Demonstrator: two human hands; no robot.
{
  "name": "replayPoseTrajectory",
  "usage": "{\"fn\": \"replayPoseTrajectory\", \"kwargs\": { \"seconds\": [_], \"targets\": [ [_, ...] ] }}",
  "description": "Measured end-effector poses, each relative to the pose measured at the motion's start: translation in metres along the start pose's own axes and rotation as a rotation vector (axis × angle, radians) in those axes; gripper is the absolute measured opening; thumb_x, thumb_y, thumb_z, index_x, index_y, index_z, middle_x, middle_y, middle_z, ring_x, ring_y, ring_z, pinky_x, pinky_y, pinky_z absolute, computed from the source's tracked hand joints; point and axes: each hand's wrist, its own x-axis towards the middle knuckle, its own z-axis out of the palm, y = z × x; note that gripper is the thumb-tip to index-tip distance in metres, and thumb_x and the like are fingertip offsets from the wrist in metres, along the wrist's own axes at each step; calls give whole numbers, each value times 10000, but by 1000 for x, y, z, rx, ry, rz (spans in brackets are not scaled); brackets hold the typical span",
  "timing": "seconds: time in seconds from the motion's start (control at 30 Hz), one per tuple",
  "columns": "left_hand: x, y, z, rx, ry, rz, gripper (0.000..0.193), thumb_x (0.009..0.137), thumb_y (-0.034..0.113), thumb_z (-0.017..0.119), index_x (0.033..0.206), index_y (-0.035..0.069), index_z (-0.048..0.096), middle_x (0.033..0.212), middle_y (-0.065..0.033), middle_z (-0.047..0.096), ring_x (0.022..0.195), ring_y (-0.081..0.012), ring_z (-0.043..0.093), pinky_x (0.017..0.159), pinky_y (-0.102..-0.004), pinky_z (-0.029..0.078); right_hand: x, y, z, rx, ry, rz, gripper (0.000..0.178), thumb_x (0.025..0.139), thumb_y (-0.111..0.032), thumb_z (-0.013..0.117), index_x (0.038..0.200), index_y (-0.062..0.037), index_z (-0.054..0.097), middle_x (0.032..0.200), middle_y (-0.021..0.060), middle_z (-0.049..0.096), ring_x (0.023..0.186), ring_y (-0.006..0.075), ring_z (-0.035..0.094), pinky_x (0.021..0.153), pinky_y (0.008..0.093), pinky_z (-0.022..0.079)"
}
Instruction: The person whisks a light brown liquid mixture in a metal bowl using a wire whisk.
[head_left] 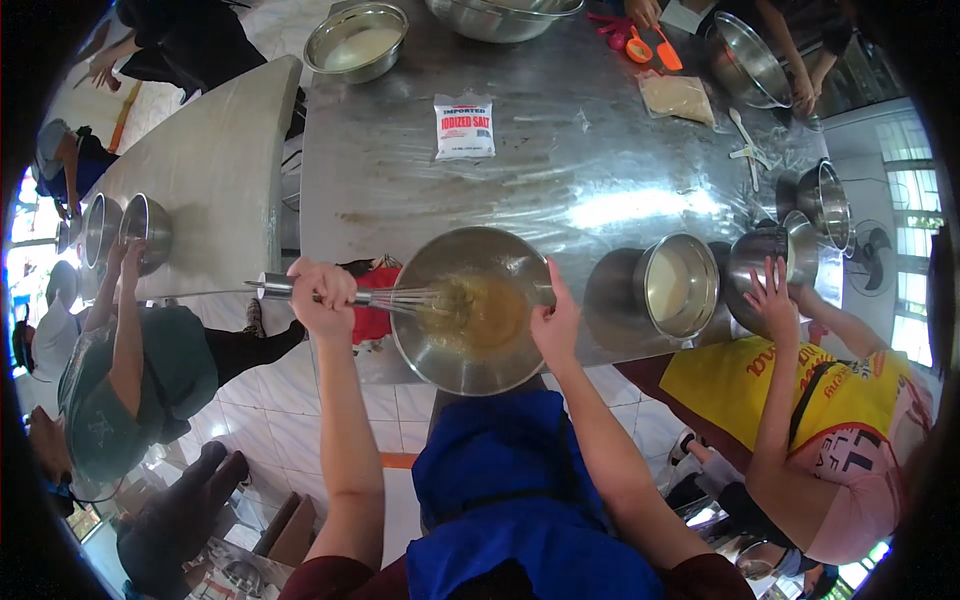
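My left hand is closed round the metal handle of a balloon whisk. The whisk's wires reach over the near rim area into a wide steel mixing bowl, tilted at the table's front edge. Yellow-brown liquid lies in the bottom of the bowl, and the wire tips are in it. My right hand grips the bowl's right rim, thumb on the inner side. A red cloth-like item shows partly behind the whisk, left of the bowl.
On the steel table lie a white salt packet, a bag of tan powder and orange measuring scoops. Steel bowls stand at right, another far left. A co-worker in a yellow apron works close at right.
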Motion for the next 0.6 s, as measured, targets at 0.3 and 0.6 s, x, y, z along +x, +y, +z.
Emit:
{"fn": "replayPoseTrajectory", "kwargs": {
  "seconds": [0.3, 0.6],
  "targets": [
    [-20, 9, 6, 59, 38, 68, 254, 805, 98, 408, 576, 113, 300, 401, -14, 315, 311, -132, 274, 348, -265, 267, -2, -15, -1, 22, -95, 165, 691, 673, 101, 434, 1331, -111, 429, 1178, 188, 559, 886, 284, 613, 691, 293, 467],
    [-100, -1, 24, 139, -344, -53, 245, 811, 104, 491, 589, 99, 387, 441, -44, 395, 370, -166, 361, 409, -301, 339, -6, -1, -11, -32, 63, -119, 689, 669, 84, 436, 1338, -78, 412, 1062, 192, 602, 685, 245, 574, 572, 272, 435]
  ]
}}
